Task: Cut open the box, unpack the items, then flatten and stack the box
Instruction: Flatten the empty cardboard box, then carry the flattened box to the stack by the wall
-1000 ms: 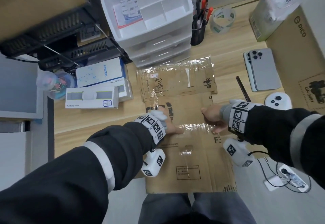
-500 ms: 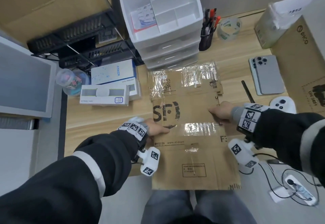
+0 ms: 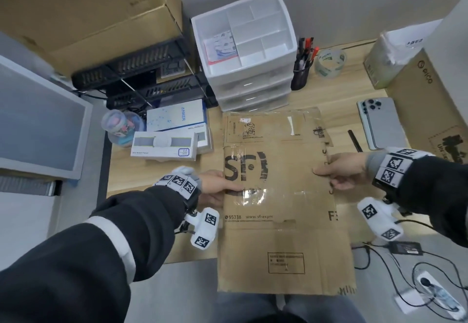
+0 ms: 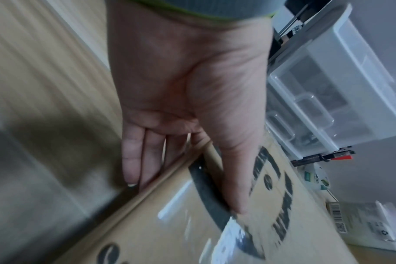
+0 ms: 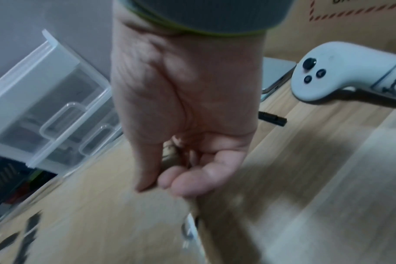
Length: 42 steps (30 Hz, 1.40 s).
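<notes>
The flattened brown cardboard box (image 3: pixel 281 196), printed with "SF" and striped with clear tape, lies flat, its near end past the desk's front edge over my lap. My left hand (image 3: pixel 217 187) pinches its left edge; in the left wrist view that left hand (image 4: pixel 184 196) has the thumb on top and the fingers (image 4: pixel 133 160) under the edge. My right hand (image 3: pixel 329 174) pinches the right edge, and the right wrist view shows this right hand (image 5: pixel 165 185) with thumb and curled fingers closed on the cardboard. Two white product boxes (image 3: pixel 169 135) sit left of it.
A white drawer unit (image 3: pixel 248 51) stands just behind the box, with a pen cup (image 3: pixel 301 74) and tape roll (image 3: pixel 329 62) beside it. A black cutter (image 3: pixel 354 140), phone (image 3: pixel 382 122), white controller (image 5: pixel 328 78) and large carton (image 3: pixel 430 109) lie right. Cables and an adapter (image 3: pixel 405 248) lie lower right.
Both hands slid outward from the middle of the cardboard to its left and right edges and now pinch them. The far flaps lie flatter.
</notes>
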Each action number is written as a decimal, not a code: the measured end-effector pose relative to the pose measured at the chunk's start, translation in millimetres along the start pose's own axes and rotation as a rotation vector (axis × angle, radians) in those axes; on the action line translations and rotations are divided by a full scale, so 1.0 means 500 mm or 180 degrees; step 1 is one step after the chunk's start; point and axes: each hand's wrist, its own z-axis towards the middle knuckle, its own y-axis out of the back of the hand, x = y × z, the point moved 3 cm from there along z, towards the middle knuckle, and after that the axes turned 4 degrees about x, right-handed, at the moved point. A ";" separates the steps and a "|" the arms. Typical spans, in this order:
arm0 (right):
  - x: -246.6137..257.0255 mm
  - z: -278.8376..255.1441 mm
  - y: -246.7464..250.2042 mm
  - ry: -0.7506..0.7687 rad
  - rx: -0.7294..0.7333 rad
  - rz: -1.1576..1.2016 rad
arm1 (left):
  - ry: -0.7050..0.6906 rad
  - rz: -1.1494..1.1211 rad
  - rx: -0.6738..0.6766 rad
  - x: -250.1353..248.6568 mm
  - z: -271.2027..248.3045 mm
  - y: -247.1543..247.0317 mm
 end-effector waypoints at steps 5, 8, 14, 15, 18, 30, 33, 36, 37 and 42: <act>0.036 -0.074 -0.027 0.0159 0.0325 -0.0197 | -0.0152 0.0254 0.0048 0.004 -0.053 0.034; 0.061 -0.090 -0.039 0.0360 0.0212 -0.0386 | -0.0230 0.0308 0.0021 0.003 -0.081 0.047; 0.170 -0.127 -0.107 0.0819 0.0200 -0.0885 | -0.0324 0.0220 0.0015 0.061 -0.165 0.097; 0.195 -0.133 -0.127 0.0848 0.0268 -0.1034 | -0.0333 0.0179 0.0018 0.081 -0.182 0.110; 0.249 -0.142 -0.169 0.0884 0.0382 -0.1352 | -0.0309 0.0137 -0.0030 0.120 -0.236 0.131; 0.513 -0.143 -0.567 0.1380 0.1432 -0.2722 | -0.0322 -0.1328 -0.1421 0.454 -0.555 0.146; 0.526 -0.129 -0.719 0.1412 0.1773 -0.3108 | -0.0394 -0.2042 -0.2113 0.573 -0.625 0.100; 0.509 -0.118 -0.878 0.1475 0.2000 -0.3583 | -0.0495 -0.2816 -0.2605 0.690 -0.682 0.025; 0.503 -0.113 -0.918 0.1504 0.2062 -0.3667 | -0.0519 -0.3039 -0.2709 0.715 -0.695 0.003; 0.446 -0.110 -1.130 0.1535 0.2286 -0.4125 | -0.0584 -0.3756 -0.3164 0.862 -0.756 -0.119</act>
